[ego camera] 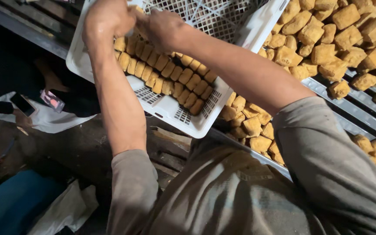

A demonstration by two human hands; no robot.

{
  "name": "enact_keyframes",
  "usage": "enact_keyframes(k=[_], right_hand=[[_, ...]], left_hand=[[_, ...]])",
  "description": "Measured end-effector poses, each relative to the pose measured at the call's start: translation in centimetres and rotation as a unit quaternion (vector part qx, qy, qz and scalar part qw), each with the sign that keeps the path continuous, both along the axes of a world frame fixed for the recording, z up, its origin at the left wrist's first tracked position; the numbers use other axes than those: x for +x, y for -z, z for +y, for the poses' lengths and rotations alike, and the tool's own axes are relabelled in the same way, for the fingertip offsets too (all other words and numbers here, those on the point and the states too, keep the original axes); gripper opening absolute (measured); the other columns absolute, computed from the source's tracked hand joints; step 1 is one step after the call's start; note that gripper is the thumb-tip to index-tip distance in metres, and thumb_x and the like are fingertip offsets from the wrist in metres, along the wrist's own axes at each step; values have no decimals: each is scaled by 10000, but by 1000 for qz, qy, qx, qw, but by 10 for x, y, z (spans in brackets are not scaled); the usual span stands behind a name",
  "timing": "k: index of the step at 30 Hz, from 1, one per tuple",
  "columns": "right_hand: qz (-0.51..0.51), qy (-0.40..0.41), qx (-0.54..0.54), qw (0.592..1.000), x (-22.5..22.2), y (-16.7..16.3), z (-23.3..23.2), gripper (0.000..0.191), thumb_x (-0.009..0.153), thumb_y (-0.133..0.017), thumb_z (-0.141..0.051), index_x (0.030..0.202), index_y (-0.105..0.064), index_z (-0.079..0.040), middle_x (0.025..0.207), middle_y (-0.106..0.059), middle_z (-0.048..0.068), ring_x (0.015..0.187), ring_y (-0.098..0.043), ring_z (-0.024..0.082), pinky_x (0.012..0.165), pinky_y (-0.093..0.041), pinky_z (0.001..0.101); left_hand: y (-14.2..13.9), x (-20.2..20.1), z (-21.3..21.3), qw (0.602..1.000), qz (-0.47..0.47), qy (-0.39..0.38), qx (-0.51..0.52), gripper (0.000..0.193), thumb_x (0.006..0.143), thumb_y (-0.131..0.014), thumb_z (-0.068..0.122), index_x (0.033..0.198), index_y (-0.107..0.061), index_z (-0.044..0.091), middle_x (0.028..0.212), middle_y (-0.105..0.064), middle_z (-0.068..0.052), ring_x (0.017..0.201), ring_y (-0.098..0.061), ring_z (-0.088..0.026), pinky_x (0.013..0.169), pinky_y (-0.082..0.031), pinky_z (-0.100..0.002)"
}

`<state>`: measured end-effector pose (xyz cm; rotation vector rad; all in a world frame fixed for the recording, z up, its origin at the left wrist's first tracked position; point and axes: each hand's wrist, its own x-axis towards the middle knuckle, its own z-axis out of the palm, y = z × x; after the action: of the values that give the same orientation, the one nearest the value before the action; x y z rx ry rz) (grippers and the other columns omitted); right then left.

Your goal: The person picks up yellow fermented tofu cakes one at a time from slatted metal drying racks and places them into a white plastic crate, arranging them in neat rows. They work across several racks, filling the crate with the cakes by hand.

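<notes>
A white perforated plastic crate [170, 111] lies tilted in front of me, its lower side lined with neat rows of golden fried tofu pieces [170, 76]. My left hand [107, 19] and my right hand [164, 28] meet close together over the upper end of those rows, fingers curled down onto pieces there. What exactly each hand grips is hidden by the fingers. My grey sleeves fill the bottom of the view.
A large loose heap of fried tofu [336, 39] lies on a metal slatted rack [362, 109] to the right. More pieces [251, 126] sit below the crate's corner. At left, a phone [21, 104] and a small packet [52, 100] rest on white cloth [48, 119].
</notes>
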<state>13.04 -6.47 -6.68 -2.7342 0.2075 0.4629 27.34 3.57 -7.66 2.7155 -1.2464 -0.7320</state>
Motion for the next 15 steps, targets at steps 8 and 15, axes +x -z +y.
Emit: enact_keyframes(k=[8, 15], right_hand=[[82, -115, 5, 990, 15, 9, -13, 667, 761, -808, -199, 1381, -565, -165, 1121, -738, 84, 1013, -722, 313, 849, -595, 472], [-25, -90, 59, 994, -17, 3, -57, 582, 851, -783, -388, 1286, -683, -15, 1091, -726, 200, 954, -688, 344, 844, -557, 463]], left_hand=[[0, -16, -23, 1000, -3, 11, 27, 607, 731, -704, -48, 1294, -687, 178, 1256, -670, -155, 1100, -657, -364, 928, -525, -450], [26, -26, -41, 997, -52, -39, 47, 261, 955, -662, 79, 1201, -738, 37, 1175, -716, -227, 1062, -700, -384, 879, -574, -468]])
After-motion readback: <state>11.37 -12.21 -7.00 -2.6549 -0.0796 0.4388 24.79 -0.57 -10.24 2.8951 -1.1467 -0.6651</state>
